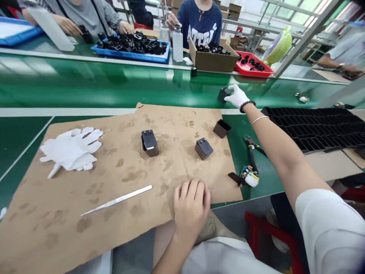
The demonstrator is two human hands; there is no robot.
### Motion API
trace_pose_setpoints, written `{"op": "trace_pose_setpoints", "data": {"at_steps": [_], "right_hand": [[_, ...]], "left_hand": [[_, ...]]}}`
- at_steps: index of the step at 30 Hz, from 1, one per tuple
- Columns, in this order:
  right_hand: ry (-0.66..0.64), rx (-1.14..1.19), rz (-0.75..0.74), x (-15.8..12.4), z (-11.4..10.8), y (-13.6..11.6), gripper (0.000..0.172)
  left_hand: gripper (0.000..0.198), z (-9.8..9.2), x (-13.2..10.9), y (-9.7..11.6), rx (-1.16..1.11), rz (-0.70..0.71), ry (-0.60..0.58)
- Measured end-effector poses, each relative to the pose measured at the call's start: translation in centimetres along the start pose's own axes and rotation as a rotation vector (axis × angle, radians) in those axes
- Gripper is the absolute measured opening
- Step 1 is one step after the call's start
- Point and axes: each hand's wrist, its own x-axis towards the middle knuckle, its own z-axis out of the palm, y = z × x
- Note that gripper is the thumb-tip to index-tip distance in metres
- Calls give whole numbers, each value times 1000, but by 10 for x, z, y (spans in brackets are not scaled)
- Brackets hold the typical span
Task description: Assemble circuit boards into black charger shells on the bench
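Observation:
Far out over the green belt, my right hand (pixel 237 96), in a white glove, has its fingers on a black charger case (pixel 224 94). My left hand (pixel 191 203), bare, rests at the cardboard's front edge, fingers curled together with nothing visible in them. Beyond it on the cardboard stands a closed black charger with pins on top (pixel 203 148). Another charger (pixel 149 143) is to the left, its pin lid sitting askew. Near the right edge lies an open black housing (pixel 221 128). Metal tweezers (pixel 117 200) lie at the front left.
White gloves (pixel 71 148) lie at left. Pliers (pixel 251 152) and a circuit board (pixel 249 176) are right of the cardboard (pixel 108 167). Rows of black housings (pixel 316 127) stand farther right. Across the belt (pixel 114 85), people sit by a blue tray (pixel 128 56), a box (pixel 215 61) and a red tray (pixel 253 71).

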Motion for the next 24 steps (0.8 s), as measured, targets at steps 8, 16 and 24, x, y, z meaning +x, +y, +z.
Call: {"op": "trace_pose_setpoints", "data": {"at_steps": [8,16,24], "right_hand": [[24,-124,-144,-152,-139,36,37],[125,-421,398,-246,-200,116,24],[-86,-461,490,-223,-177,134,26]], "left_hand": [[9,0,-1,-4,128,114,55],[13,-1,-2,-1,171,149,85],[18,1,-3,1,183,127,81]]}}
